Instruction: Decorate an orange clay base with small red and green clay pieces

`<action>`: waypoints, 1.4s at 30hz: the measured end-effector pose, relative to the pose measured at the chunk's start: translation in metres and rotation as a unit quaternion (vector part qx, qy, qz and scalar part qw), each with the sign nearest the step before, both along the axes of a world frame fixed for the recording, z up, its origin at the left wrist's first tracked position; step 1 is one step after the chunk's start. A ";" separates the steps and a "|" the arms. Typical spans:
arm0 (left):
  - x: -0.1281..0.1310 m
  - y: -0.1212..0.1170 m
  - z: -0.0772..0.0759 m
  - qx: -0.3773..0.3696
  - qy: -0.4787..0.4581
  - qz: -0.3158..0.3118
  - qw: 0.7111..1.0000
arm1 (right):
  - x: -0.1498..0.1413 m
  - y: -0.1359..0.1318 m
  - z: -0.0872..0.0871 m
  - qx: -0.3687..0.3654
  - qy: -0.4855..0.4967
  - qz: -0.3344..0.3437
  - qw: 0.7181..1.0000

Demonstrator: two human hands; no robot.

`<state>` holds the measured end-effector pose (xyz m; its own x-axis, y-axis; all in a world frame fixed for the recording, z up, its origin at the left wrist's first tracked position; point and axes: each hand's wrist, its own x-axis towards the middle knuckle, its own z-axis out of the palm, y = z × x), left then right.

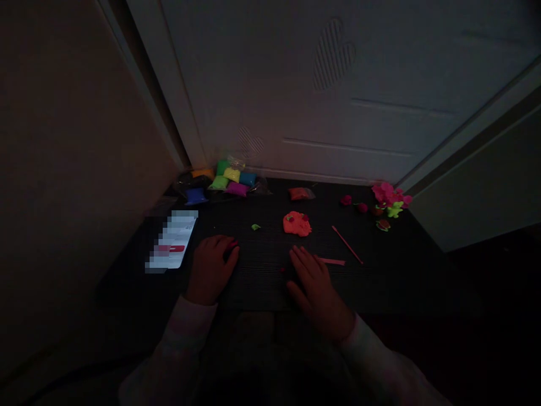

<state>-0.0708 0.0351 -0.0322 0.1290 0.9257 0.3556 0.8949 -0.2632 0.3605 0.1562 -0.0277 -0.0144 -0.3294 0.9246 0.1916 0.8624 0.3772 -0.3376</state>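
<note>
My left hand [211,270] rests near the table's front, fingers curled, with a dark red lump of modelling clay [231,246] between thumb and fingers. Flat on the tabletop lies my right hand [319,293], its fingers stretched out. A tiny red bit [282,270] sits just left of that hand, and a flat pink strip [332,261] pokes out beyond its fingers. Ahead of it is an orange clay piece [297,224] with small red and green parts on top. A small green clay leaf [256,227] lies between the hands, farther back.
Left of my left hand lies a lit phone [175,242]. Several coloured clay packets [231,175] are heaped at the back left, an orange packet [299,193] at the back middle. A thin pink stick [347,245] and pink clay flowers [389,194] are on the right. A door [270,84] stands behind.
</note>
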 end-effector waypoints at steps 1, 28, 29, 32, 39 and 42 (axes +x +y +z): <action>0.000 0.000 0.000 -0.001 0.000 0.000 1.000 | 0.002 0.004 0.002 0.017 0.027 -0.012 0.999; 0.000 -0.003 0.002 -0.027 -0.004 0.048 0.998 | -0.040 0.045 0.000 0.005 -0.102 0.179 0.979; 0.000 -0.003 0.002 -0.028 -0.004 0.049 0.998 | -0.042 0.041 0.000 0.004 -0.102 0.193 0.976; 0.001 -0.003 0.001 -0.030 0.000 0.053 0.998 | -0.055 0.038 0.000 0.007 -0.099 0.227 0.969; 0.001 -0.004 0.002 -0.026 0.004 0.053 0.998 | -0.043 0.056 -0.003 0.012 -0.100 0.180 0.979; 0.002 -0.003 0.003 -0.029 0.005 0.052 0.998 | -0.035 0.041 0.000 0.002 -0.107 0.200 0.974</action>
<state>-0.0690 0.0321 -0.0294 0.0351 0.9533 0.3000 0.9201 -0.1480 0.3625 0.1207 0.0130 -0.0146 -0.6952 0.7140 0.0836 0.6970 0.6979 -0.1643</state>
